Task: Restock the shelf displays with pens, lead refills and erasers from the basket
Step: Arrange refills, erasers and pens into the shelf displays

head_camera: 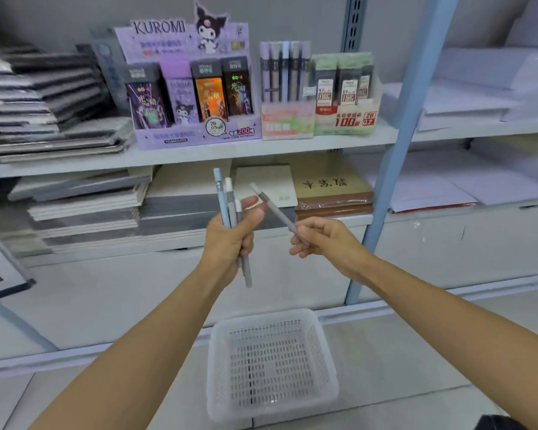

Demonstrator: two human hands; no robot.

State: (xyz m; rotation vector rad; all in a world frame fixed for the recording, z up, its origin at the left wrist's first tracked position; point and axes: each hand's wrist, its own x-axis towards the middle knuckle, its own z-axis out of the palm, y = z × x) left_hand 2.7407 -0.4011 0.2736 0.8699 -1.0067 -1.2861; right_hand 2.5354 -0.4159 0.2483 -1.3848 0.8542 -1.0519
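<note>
My left hand [235, 235] grips a small bunch of pens [227, 198] upright, a pale blue one and two grey-white ones. My right hand [323, 240] pinches a single grey pen [274, 209] that slants up to the left, its tip close to my left thumb. Below both hands a white plastic basket [323, 346] sits on the floor, with nothing visible inside. On the upper shelf stand a pen display [284, 119] with upright pens, a lead refill display [345, 119] to its right, and a purple Kuromi lead display [196, 131] to its left.
Stacks of notebooks [44, 97] fill the upper shelf's left side and the lower shelf [84, 206]. A blue shelf upright [395, 144] rises right of the displays. White paper stacks [479, 88] lie beyond it. The floor [416, 352] surrounds the basket.
</note>
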